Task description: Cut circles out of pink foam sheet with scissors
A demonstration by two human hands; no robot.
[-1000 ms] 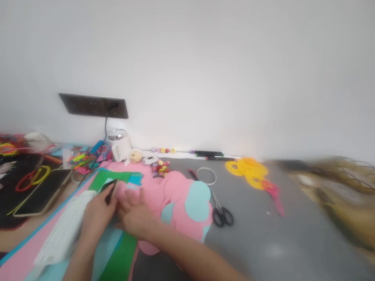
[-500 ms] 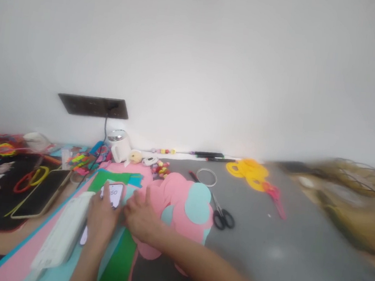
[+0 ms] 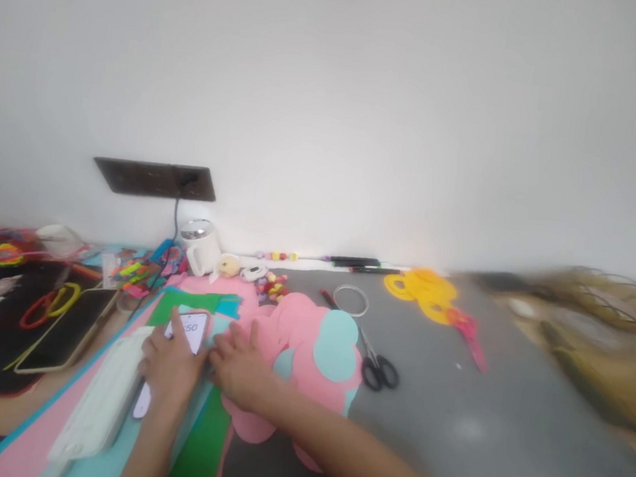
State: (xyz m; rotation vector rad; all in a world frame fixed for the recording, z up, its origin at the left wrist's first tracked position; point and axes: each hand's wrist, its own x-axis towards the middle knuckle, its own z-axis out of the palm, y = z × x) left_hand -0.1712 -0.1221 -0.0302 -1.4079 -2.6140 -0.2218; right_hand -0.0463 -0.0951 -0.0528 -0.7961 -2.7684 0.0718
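- Nearest, a green paper sheet [image 3: 199,451] runs toward the near edge of the grey surface [image 3: 471,455], among pink and blue sheets along its left edge.
- A long white object [image 3: 101,398] lies aslant on those sheets, left of the person's forearms; what it is cannot be told.
- The left hand [image 3: 171,367] lies over a lit smartphone [image 3: 196,329], index finger stretched along the screen; whether it grasps the phone or merely rests there cannot be told. The phone lies toward the surface's left edge, over the sheets.
- The right hand [image 3: 240,367] has its fingers spread over the left side of the overlapping pink paper circles [image 3: 301,313], apparently clasping nothing.
- The step in hand looks like handling the phone while the right hand steadies or sorts the circles; a next move would call for a clear hold on the phone's sides, without dragging the paper.
- Black-handled scissors [image 3: 377,362] lie just right of the circles; pink scissors [image 3: 470,338] lie farther off, toward the surface's right edge.
- Along the far edge are markers [image 3: 353,262] and yellow paper rings [image 3: 427,288]; a white mug [image 3: 202,253] stands toward the far left corner.
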